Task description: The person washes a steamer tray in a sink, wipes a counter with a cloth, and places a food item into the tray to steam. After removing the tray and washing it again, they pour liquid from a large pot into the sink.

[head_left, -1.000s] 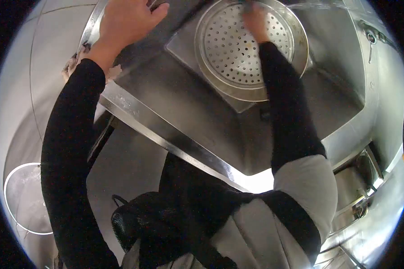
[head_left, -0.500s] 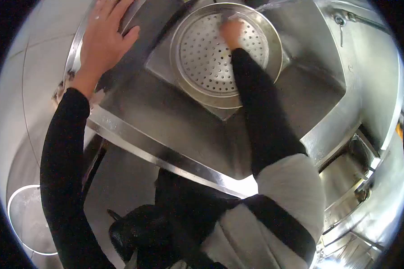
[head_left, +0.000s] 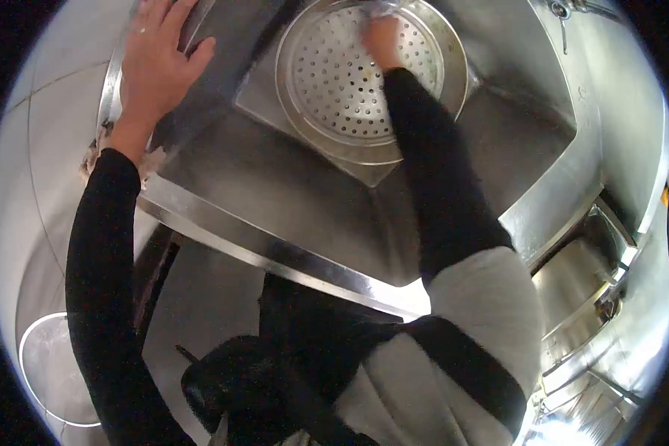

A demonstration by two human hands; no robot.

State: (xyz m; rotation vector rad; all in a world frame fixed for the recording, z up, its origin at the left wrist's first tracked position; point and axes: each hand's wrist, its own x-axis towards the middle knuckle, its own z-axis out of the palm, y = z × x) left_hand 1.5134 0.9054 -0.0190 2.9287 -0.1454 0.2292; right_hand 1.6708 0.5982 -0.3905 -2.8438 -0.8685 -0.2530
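Observation:
A round perforated metal steamer tray [head_left: 342,104] with a raised rim sits in the steel sink [head_left: 275,178]. Over its upper part is my right hand [head_left: 383,43], curled and closed around something at its far side that is too blurred to make out. My left hand [head_left: 156,67] rests on the sink's left edge, fingers spread, holding nothing. Its fingertips reach the top border of the view.
The sink's front rim [head_left: 275,256] runs between my body and the basin. White tiled wall or floor lies at the left, with a round white-rimmed container [head_left: 59,372] low down. Metal containers [head_left: 572,282] stand at the right, and a tap fitting [head_left: 560,10] is at the upper right.
The sink and tray sit slightly higher in the view. My left hand appears a little further left and up; my right hand stays over the tray, slightly higher in view.

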